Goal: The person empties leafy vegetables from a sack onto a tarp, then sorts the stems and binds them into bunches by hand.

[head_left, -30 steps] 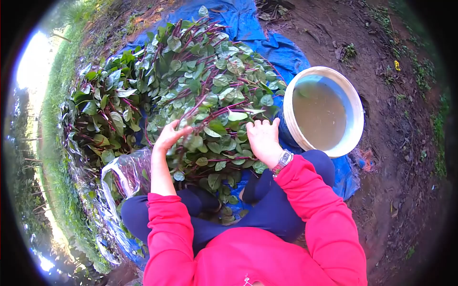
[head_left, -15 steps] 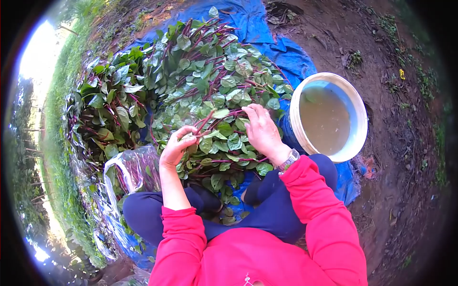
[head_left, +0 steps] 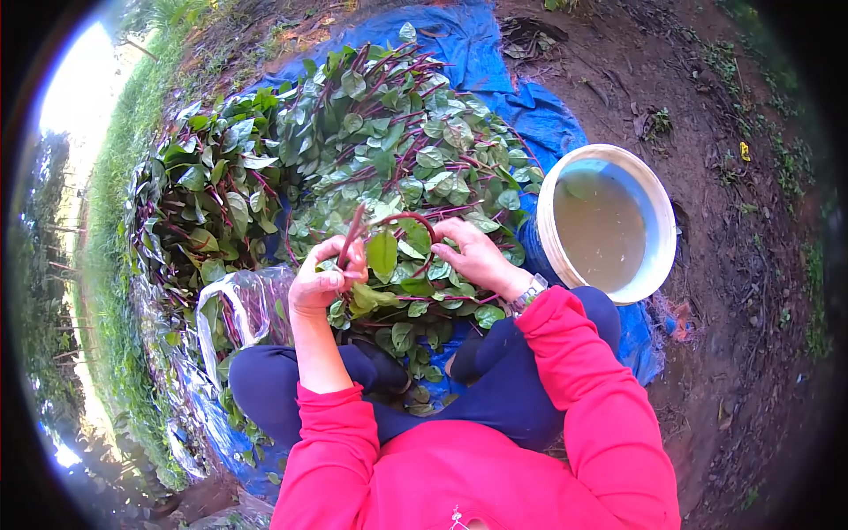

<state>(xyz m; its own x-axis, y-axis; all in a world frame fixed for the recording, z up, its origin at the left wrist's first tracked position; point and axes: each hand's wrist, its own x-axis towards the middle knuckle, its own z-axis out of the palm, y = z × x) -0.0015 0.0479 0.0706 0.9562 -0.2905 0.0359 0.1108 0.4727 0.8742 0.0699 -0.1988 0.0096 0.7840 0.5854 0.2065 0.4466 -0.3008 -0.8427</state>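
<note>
My left hand [head_left: 329,274] is closed around reddish Malabar spinach stems, whose ends stick up past the fingers. One long stem [head_left: 408,215] arches from there over to my right hand [head_left: 477,254], where finger and thumb pinch it. A green leaf [head_left: 382,256] hangs between the two hands. Below and beyond them spreads a big heap of Malabar spinach [head_left: 389,132], purple-red stalks mixed with glossy leaves. A second, darker pile [head_left: 208,190] lies to the left of it.
A white bucket [head_left: 549,225] of murky water stands at the right. Blue tarp [head_left: 455,40] lies under the greens. Beside my left knee is a clear plastic bag [head_left: 252,309] with stems inside. Bare soil [head_left: 742,265] lies to the right, grass [head_left: 119,238] to the left.
The stem between my hands is now bent into a raised arch. My right hand has come slightly lower and pinches its end; the left hand's grip has turned more upright.
</note>
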